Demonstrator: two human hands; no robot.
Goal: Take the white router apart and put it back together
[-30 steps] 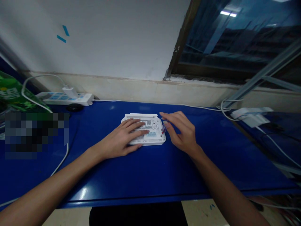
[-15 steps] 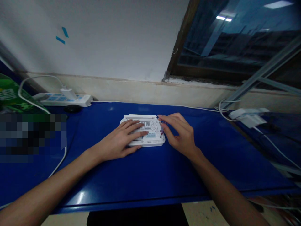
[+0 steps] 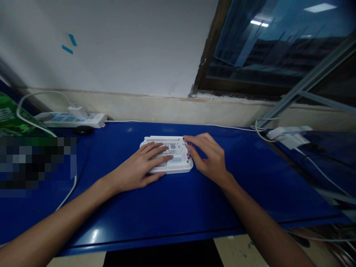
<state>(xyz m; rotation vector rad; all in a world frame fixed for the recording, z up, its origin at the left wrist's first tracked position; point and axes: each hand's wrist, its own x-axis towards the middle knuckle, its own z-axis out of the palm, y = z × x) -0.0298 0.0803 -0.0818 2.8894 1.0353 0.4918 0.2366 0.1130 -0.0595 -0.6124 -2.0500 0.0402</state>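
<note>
A white router lies on the blue table with its vented, labelled underside up and a white bar along its far edge. My left hand rests on its left part, fingers spread and flat, the thumb at the near edge. At the right end, my right hand pinches a small screwdriver between thumb and fingers. It has a clear handle with a red part, and its tip points down at the router's near right corner. The fingers partly cover the handle, and whether the tip sits in a screw is too small to tell.
The blue table runs along the wall. Back left are a white power strip with a plug, a black rounded object and a green bag. A white adapter with cables lies at right, by a metal frame.
The camera view has shifted slightly, so the scene sits a little further left. Both hands keep nearly the same place on the router, with the screwdriver still pinched.
</note>
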